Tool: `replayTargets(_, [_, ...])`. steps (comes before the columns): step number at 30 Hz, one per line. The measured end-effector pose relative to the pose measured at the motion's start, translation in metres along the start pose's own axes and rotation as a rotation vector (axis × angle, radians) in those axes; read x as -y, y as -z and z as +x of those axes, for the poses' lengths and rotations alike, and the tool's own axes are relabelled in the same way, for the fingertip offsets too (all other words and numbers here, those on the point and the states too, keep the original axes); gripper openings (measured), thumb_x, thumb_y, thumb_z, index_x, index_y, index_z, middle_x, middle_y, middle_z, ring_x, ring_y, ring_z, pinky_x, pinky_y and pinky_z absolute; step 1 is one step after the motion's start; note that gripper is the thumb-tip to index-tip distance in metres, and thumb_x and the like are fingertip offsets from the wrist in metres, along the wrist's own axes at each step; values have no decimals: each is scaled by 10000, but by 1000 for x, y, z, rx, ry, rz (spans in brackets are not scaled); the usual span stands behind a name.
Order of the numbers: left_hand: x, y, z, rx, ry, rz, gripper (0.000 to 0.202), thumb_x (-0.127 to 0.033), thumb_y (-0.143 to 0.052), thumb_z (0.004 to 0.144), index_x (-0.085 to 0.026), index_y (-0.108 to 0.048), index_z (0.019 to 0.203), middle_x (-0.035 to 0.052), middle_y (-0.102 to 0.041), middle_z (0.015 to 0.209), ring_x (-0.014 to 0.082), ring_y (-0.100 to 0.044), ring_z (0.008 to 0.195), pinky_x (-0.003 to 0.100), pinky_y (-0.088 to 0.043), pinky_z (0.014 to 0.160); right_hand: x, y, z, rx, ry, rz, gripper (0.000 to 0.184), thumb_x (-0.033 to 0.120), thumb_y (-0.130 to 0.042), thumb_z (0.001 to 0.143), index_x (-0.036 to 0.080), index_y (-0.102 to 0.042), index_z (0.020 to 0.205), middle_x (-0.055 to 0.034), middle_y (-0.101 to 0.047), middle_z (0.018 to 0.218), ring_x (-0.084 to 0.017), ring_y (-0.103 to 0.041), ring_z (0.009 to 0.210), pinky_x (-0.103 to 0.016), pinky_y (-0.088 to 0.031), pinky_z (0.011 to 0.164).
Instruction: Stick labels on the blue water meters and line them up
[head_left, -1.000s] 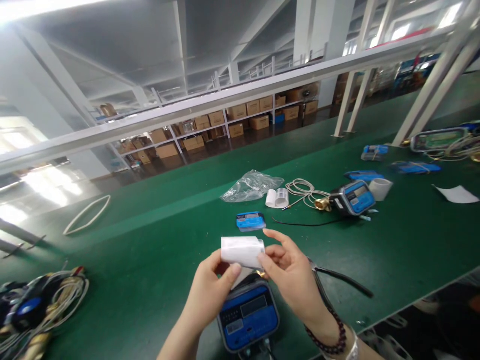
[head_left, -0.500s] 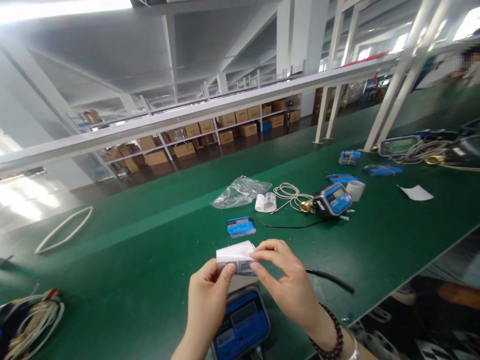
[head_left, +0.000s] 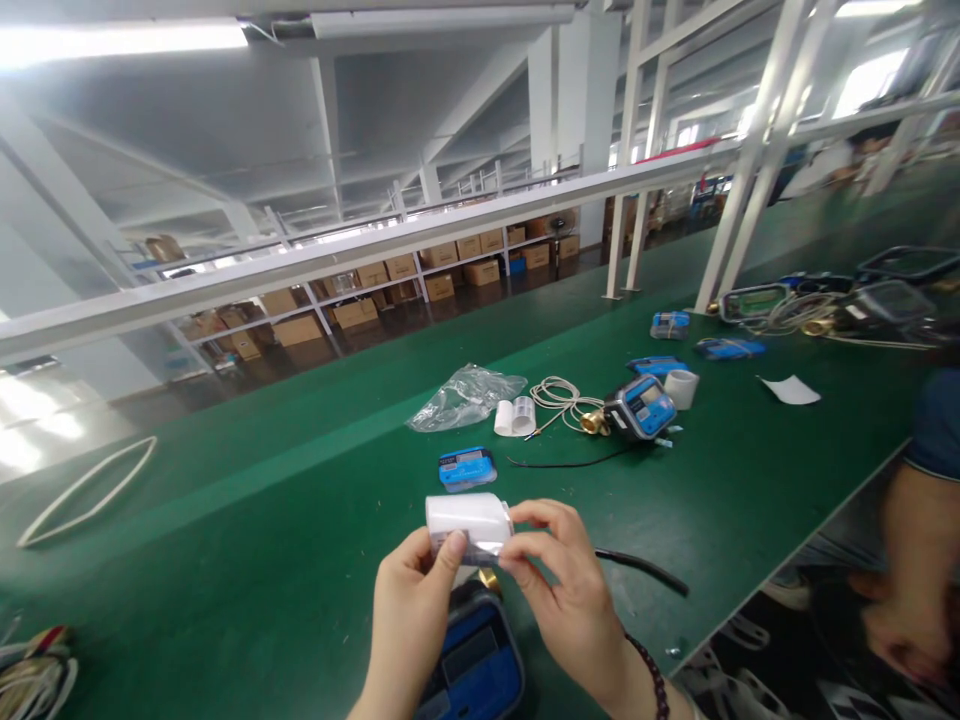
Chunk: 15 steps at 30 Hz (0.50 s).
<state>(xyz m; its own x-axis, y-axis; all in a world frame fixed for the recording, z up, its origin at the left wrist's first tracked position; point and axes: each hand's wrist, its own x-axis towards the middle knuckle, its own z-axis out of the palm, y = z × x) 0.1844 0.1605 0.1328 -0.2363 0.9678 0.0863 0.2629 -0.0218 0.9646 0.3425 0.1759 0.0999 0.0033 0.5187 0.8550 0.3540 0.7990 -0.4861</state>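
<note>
Both my hands hold a white rolled sheet above the green table. My left hand grips it from below with the thumb on its front. My right hand pinches its right end, fingers closed. Under my hands lies a blue-faced meter with a brass fitting showing between my hands. A black cable runs off to the right of it.
A small blue module lies just beyond my hands. Farther back are a clear plastic bag, a white roll, a coiled white wire and another blue meter. A co-worker's arm is at the right edge.
The view has tilted up and shifted; my hands have turned the white rolled sheet, which now looks more rounded. A co-worker's arm has come into view at the right.
</note>
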Motion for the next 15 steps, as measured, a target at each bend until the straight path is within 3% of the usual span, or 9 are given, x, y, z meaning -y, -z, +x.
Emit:
replayTargets(3, [-1,-1,0,-83,14,50,458,-577,-614,672,-136,-714,745,37,-664,619,192,-577,603,257,-442,555,5,8,-10,19,-68,35,136,292,-519,919,255,-589,808,-53,-566,1039,-205,-558,983,-340,-508,835])
replayTargets(5, [-1,-4,-2,-112,1,78,462,-578,-612,685,-139,-718,785,33,-667,619,192,-582,607,255,-445,552,8,8,-16,16,-148,65,96,265,-552,893,274,-579,984,-69,-522,1153,-217,-546,1048,-341,-513,855])
replayTargets(8, [-1,-11,-10,-31,-34,92,471,-591,-606,680,-151,-724,803,46,-689,655,209,-602,615,273,-468,556,5,3,-20,63,-242,100,478,139,-547,847,295,-437,1285,-92,-474,1268,-233,-521,1136,-359,-511,896])
replayTargets(10, [4,-9,-19,5,-54,120,487,-601,-594,678,-166,-721,855,54,-698,697,216,-617,618,292,-491,572,-6,3,-16,84,-257,119,568,71,-506,826,297,-397,1335,-91,-483,1271,-223,-533,1128,-363,-505,915])
replayTargets(12, [15,1,-29,-81,-91,210,526,-598,-596,680,-196,-687,1007,58,-702,795,233,-642,692,327,-519,657,-26,12,-5,35,-245,71,578,55,-500,811,279,-405,1336,-91,-512,1232,-222,-548,1103,-378,-503,922])
replayTargets(15, [49,23,-45,-309,-85,363,645,-607,-611,659,-226,-585,1179,92,-668,1048,299,-629,943,420,-497,855,-68,37,15,-28,-197,-214,599,27,-464,803,253,-400,1354,-97,-528,1210,-233,-534,1116,-410,-480,959])
